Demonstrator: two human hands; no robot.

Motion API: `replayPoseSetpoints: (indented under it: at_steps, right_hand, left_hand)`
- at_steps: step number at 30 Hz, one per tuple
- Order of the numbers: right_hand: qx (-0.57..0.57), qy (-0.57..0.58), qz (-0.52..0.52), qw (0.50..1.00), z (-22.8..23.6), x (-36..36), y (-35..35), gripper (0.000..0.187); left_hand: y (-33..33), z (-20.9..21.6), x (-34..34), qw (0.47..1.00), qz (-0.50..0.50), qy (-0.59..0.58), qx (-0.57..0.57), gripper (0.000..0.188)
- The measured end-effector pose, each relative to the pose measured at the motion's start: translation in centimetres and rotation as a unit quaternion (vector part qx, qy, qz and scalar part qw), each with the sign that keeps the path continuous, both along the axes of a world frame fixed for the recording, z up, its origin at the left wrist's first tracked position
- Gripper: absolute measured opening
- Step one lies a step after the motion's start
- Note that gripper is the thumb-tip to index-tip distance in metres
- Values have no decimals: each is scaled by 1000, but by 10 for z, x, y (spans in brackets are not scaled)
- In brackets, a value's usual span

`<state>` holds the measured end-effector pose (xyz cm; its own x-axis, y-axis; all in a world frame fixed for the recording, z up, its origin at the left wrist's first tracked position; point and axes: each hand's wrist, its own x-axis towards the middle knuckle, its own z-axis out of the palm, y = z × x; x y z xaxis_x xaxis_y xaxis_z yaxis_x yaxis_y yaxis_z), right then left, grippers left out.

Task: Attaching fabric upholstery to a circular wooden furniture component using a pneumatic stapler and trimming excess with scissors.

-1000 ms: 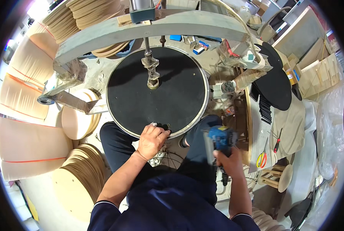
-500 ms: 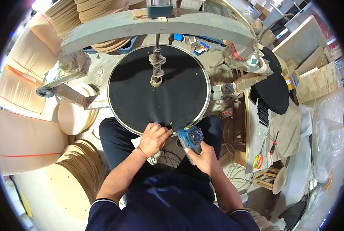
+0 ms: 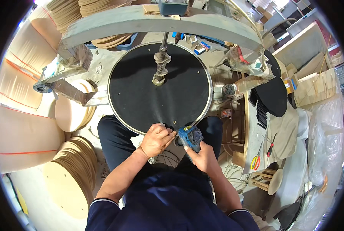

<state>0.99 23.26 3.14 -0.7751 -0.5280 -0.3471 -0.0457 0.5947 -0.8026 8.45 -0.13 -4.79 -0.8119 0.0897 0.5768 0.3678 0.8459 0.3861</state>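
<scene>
A round black cloth-covered disc (image 3: 141, 88) with a pale rim lies in front of me, above my knees. At its near edge my left hand (image 3: 156, 138) is closed, fingertips pinching a bit of black cloth (image 3: 171, 128). My right hand (image 3: 204, 157) is wrapped round the grip of a blue tool (image 3: 190, 136) that looks like a staple gun. The tool's head is beside my left fingertips, at the disc's near rim; its tip is hidden. A plastic-wrapped metal shaft (image 3: 161, 63) comes down on the disc's middle.
A grey metal beam (image 3: 141, 26) arches over the disc's far side. Thin round boards (image 3: 68, 184) stand stacked at my left. Right of me, a bench (image 3: 256, 142) holds black strips (image 3: 262, 114), yellow-handled scissors (image 3: 255, 161) and a red-handled screwdriver (image 3: 270, 149). A wooden stool (image 3: 270, 181) stands below.
My left hand has shifted slightly right and down along the rim, with more black cloth showing at its fingertips. The blue tool is now closer to it. The view has moved slightly.
</scene>
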Motion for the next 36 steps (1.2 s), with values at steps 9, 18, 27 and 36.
replayPoseSetpoints:
  at_steps: [9,18,27,36]
  right_hand:
    - [-17,-109,-155,982,25,-7,18,37]
    - [-114,-90,-290,946,31,-9,61,17]
    - [-132,-54,-296,944,32,4,77,21]
    - [-113,-62,-272,954,20,7,80,13]
  left_hand:
    - [20,-3,-12,999,34,17,-9,29]
    - [86,11,-59,967,141,-52,206,34]
    - [28,44,-104,892,66,-178,411,32]
    - [-132,28,3,974,227,-14,24,39]
